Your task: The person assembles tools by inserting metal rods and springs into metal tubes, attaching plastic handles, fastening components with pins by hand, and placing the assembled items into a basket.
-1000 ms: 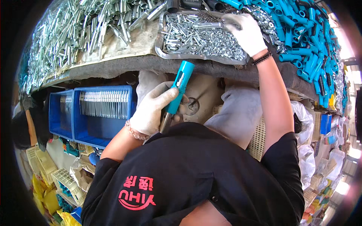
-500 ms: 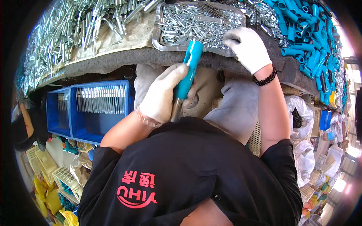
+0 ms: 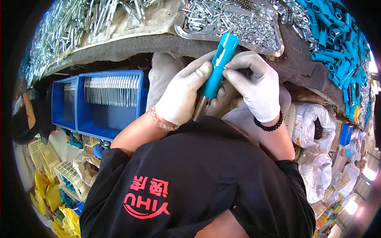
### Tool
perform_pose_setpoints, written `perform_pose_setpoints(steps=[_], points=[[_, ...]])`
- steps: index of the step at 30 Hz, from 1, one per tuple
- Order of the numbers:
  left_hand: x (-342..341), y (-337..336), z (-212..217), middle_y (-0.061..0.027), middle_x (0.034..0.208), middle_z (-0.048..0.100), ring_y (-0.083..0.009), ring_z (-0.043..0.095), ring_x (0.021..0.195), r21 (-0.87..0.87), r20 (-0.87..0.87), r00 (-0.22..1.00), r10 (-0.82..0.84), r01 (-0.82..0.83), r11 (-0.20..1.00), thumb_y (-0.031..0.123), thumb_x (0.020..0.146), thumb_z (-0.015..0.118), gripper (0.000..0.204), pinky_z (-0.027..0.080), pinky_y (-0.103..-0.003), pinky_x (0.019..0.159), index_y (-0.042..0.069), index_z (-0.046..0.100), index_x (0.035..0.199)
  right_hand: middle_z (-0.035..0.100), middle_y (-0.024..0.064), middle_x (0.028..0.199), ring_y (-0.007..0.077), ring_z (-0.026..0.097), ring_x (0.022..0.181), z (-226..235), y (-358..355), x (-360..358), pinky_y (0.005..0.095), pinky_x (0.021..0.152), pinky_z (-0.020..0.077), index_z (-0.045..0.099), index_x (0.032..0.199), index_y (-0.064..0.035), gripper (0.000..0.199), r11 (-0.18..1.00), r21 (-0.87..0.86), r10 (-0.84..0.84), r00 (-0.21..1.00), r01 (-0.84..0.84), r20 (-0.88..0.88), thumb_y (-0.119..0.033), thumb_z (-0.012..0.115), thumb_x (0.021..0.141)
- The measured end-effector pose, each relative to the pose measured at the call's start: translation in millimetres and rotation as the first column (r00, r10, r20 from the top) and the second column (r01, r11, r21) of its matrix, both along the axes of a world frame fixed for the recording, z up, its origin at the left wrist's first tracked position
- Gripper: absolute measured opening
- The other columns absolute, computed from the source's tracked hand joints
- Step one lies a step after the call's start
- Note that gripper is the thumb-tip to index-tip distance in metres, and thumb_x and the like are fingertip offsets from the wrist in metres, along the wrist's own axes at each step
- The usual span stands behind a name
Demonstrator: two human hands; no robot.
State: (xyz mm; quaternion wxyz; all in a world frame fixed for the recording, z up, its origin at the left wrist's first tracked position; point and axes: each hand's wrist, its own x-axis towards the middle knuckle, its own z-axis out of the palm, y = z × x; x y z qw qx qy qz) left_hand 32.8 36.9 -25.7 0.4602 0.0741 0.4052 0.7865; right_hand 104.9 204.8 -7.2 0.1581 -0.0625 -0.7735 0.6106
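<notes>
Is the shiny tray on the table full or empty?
Full. The shiny tray is heaped with small silvery metal parts almost to its rim.

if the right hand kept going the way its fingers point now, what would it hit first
The right hand points its fingers at the blue tube and already touches it; beyond that lies the left hand, though depth is unclear.

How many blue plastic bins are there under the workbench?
2. The larger blue bin sits just left of the left hand, holding a row of metal pieces. The narrower blue bin stands against its left side. Others may be hidden beneath the bench.
</notes>
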Motion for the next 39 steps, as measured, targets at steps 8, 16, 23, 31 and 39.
perform_pose_setpoints(steps=[8, 16, 23, 31, 39], points=[[9, -9, -2, -0.005, 0.117, 0.061, -0.0085, 0.056, 0.09, -0.116, -0.292, 0.956, 0.005, -0.041, 0.992, 0.029, 0.104, 0.052, 0.053, 0.049, -0.024, 0.078, 0.001, 0.042, 0.148, 0.066, 0.0036, 0.09, 0.0089, 0.063, 0.081, -20, 5, 7, 0.0245, 0.072, 0.052, 0.065, 0.092, -0.0026, 0.014, 0.938, -0.341, 0.077, 0.996, -0.056, 0.048, -0.001, 0.075, 0.083], [3, -26, -10, -0.0013, 0.087, 0.059, -0.0071, 0.053, 0.067, -0.182, -0.336, 0.936, -0.103, 0.043, 0.982, 0.042, 0.098, 0.061, 0.053, 0.043, -0.022, 0.058, 0.001, 0.054, 0.132, 0.065, 0.006, 0.078, 0.0136, 0.061, 0.072, 16, 26, -13, 0.0297, 0.071, 0.0503, 0.069, 0.09, -0.0012, 0.033, 0.959, -0.019, 0.268, 0.881, -0.284, 0.39, -0.031, 0.079, 0.08], [-5, -26, -5, -0.0046, 0.084, 0.058, -0.0106, 0.054, 0.062, -0.165, -0.07, 0.997, -0.046, 0.034, 0.986, 0.046, 0.102, 0.051, 0.046, 0.044, -0.024, 0.053, 0.004, 0.055, 0.121, 0.071, 0.0143, 0.095, 0.0344, 0.066, 0.091, 1, 99, -58, 0.042, 0.084, 0.0526, 0.073, 0.094, -0.0085, 0.02, 0.442, 0.896, -0.006, 1.0, 0.03, -0.03, -0.026, 0.067, 0.086], [-15, -23, -2, -0.0068, 0.086, 0.058, -0.0119, 0.053, 0.061, -0.113, 0.033, 0.999, -0.003, 0.007, 0.994, 0.05, 0.105, 0.042, 0.045, 0.043, -0.025, 0.052, 0.007, 0.053, 0.115, 0.074, 0.0117, 0.098, 0.0242, 0.07, 0.093, 8, 102, -57, 0.0327, 0.084, 0.0539, 0.074, 0.099, -0.0049, 0.016, 0.697, 0.708, -0.127, 0.991, 0.112, -0.031, -0.013, 0.067, 0.087], [-19, -11, -6, -0.007, 0.074, 0.05, -0.0138, 0.039, 0.046, 0.367, 0.525, 0.809, -0.265, 0.066, 0.928, 0.059, 0.102, 0.037, 0.051, 0.033, -0.026, 0.041, 0.013, 0.054, 0.119, 0.07, 0.0062, 0.096, 0.0128, 0.067, 0.089, 23, 3, -15, 0.0254, 0.082, 0.0544, 0.068, 0.097, 0.0001, 0.016, 1.0, -0.023, -0.006, 0.999, 0.005, -0.035, 0.005, 0.072, 0.082]])
